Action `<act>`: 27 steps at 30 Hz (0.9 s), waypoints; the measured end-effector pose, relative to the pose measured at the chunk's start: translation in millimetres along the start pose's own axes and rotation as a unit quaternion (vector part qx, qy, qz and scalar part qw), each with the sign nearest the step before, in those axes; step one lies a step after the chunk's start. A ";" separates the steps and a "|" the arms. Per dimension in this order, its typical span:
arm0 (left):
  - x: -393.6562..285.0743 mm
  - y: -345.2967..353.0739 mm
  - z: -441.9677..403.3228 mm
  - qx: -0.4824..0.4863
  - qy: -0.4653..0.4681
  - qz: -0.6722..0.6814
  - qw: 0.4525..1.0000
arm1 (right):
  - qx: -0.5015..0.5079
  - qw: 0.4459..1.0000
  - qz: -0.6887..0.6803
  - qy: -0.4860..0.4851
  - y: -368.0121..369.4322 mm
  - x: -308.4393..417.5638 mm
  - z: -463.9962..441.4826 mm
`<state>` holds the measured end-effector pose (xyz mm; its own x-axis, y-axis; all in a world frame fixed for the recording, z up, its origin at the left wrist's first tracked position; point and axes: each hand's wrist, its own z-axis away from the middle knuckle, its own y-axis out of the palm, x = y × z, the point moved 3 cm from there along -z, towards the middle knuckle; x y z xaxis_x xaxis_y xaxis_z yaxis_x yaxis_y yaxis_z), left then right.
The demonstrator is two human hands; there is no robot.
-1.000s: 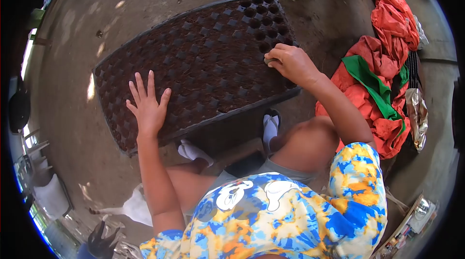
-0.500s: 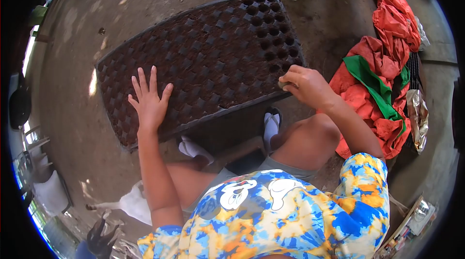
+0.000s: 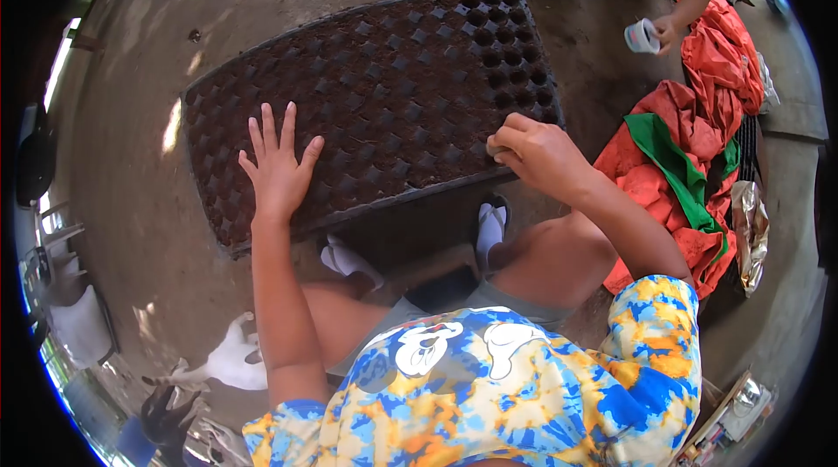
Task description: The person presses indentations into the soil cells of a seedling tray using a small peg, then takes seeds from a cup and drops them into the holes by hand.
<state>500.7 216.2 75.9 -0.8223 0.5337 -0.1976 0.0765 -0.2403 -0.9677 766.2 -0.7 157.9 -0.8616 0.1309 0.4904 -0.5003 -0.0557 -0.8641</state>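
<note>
Here, left hand [image 3: 281, 181] palm-down.

Left hand [image 3: 284, 175] palm down and splayed wide, right hand [image 3: 539, 155] curled into a fingertip pinch.

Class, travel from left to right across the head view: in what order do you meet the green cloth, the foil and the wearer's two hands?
Left hand → right hand → green cloth → foil.
</note>
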 end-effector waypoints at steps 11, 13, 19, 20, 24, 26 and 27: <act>-5.6 -4.5 0.4 0.005 -0.005 0.005 1.000 | -0.079 0.996 0.036 -0.005 11.3 -22.2 -41.3; -5.3 -4.3 0.3 0.009 -0.010 0.003 1.000 | -0.050 0.998 0.032 -0.004 0.2 -24.9 -45.9; -4.9 -2.8 0.1 0.009 -0.010 0.004 1.000 | -0.092 0.995 0.044 -0.005 1.3 -32.4 -65.4; -5.4 -3.4 -0.3 0.010 -0.010 0.005 1.000 | -0.083 0.995 0.048 -0.002 4.0 -34.7 -67.8; -4.1 -3.3 -0.3 0.011 -0.009 0.002 1.000 | -0.115 0.993 0.004 -0.003 -16.7 -33.8 -66.3; -3.7 -2.3 -0.2 0.011 -0.008 0.001 1.000 | -0.114 0.993 -0.019 0.017 -27.8 -25.2 -58.2; -3.9 -2.2 -0.1 0.011 -0.009 0.002 1.000 | -0.101 0.995 -0.021 0.015 -25.9 -24.2 -52.9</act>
<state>503.8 214.8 78.8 -0.8315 0.5187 -0.1990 0.0683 -0.2599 -0.9632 804.6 49.9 162.4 -0.8352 0.1591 0.5264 -0.5067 0.1493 -0.8491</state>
